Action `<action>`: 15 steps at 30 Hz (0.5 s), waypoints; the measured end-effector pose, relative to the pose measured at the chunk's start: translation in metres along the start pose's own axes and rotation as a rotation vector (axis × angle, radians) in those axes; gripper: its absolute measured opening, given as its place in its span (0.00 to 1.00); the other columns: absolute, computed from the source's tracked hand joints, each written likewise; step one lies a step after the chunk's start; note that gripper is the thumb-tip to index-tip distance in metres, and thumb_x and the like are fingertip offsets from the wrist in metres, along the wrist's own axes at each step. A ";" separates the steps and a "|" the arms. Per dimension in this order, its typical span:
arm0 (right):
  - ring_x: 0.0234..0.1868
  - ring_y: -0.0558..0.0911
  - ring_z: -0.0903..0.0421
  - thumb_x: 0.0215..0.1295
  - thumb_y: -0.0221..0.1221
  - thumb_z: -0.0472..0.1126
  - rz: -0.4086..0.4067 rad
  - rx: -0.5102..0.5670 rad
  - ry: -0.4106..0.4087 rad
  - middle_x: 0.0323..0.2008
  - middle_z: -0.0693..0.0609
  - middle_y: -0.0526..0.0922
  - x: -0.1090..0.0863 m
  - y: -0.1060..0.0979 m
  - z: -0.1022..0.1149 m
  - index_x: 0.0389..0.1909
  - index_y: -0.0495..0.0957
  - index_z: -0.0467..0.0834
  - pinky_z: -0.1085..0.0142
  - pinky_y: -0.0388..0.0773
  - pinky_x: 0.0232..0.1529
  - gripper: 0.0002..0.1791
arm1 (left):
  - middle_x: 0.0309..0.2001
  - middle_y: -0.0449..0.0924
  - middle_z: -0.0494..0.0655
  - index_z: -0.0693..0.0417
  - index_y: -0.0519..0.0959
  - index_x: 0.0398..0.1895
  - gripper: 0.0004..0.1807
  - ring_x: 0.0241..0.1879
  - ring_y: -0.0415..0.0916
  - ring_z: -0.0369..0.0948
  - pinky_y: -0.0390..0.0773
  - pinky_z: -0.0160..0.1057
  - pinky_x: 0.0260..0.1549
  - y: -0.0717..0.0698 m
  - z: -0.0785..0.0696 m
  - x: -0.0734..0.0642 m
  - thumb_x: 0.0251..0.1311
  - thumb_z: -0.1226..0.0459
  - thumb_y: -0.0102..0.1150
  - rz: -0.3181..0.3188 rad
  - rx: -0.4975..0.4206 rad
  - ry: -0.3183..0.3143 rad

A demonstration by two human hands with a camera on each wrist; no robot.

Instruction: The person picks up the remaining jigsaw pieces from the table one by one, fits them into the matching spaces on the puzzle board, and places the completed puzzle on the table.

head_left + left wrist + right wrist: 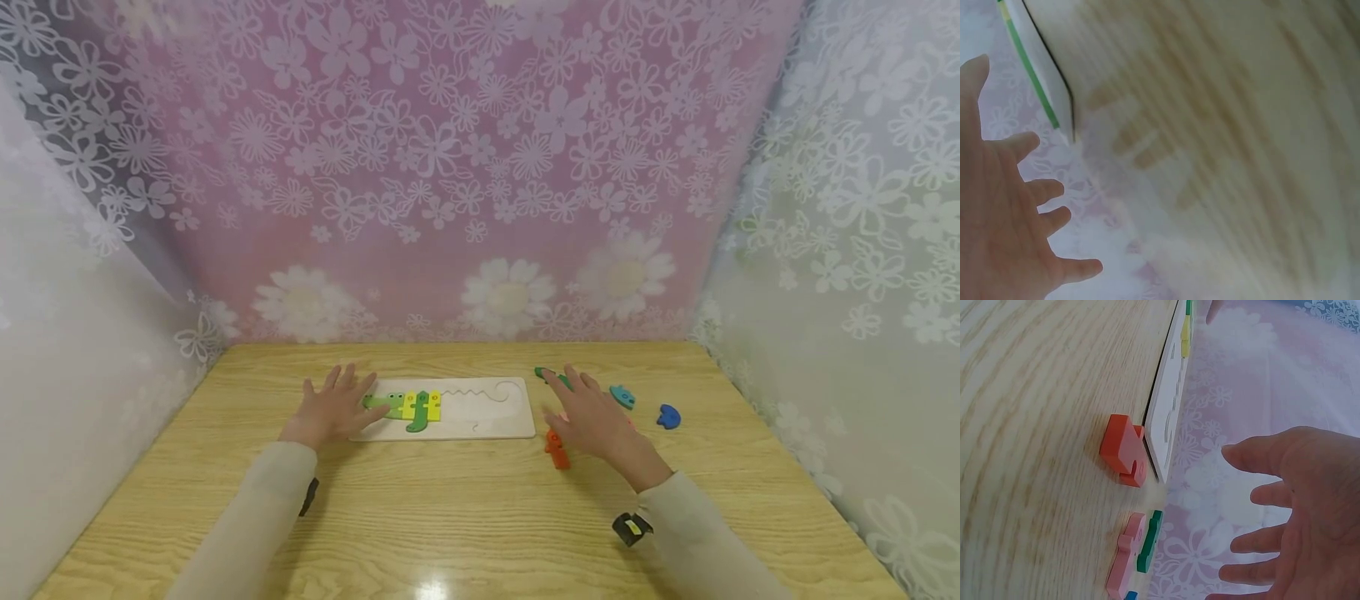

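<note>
A pale wooden puzzle board (487,423) lies on the table, a crocodile's green head (382,406) and yellow and green body pieces (422,412) set in its left part. My left hand (333,408) hovers with spread fingers at the board's left end, holding nothing. Past the right end, my right hand (596,419) is held above the loose pieces, fingers extended and empty. Nearest it are an orange-red piece (557,452), a green piece (1150,542) and a pink piece (1125,559), partly hidden by the hand in the head view.
Farther right on the wooden table (450,517) lie a light blue piece (622,396) and a dark blue piece (669,417). Flower-patterned curtains (480,183) stand behind the table and along both sides.
</note>
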State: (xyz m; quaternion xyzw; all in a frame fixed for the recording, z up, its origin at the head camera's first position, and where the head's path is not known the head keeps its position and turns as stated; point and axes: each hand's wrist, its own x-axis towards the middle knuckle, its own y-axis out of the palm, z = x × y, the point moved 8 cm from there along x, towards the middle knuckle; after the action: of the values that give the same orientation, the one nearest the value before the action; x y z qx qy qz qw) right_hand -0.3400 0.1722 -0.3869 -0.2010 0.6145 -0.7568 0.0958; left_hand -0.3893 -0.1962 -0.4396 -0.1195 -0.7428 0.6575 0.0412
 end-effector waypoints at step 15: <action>0.66 0.73 0.24 0.71 0.62 0.44 0.006 -0.011 -0.058 0.72 0.25 0.67 0.000 -0.005 0.001 0.77 0.64 0.39 0.33 0.79 0.57 0.36 | 0.82 0.45 0.67 0.46 0.54 0.84 0.47 0.80 0.43 0.70 0.43 0.85 0.67 0.003 0.009 -0.003 0.71 0.29 0.39 0.008 0.002 0.011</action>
State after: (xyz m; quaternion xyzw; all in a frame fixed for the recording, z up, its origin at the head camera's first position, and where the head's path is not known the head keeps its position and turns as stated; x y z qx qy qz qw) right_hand -0.3395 0.1728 -0.3815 -0.2213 0.6162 -0.7471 0.1148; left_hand -0.3877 -0.2055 -0.4434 -0.1262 -0.7415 0.6576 0.0426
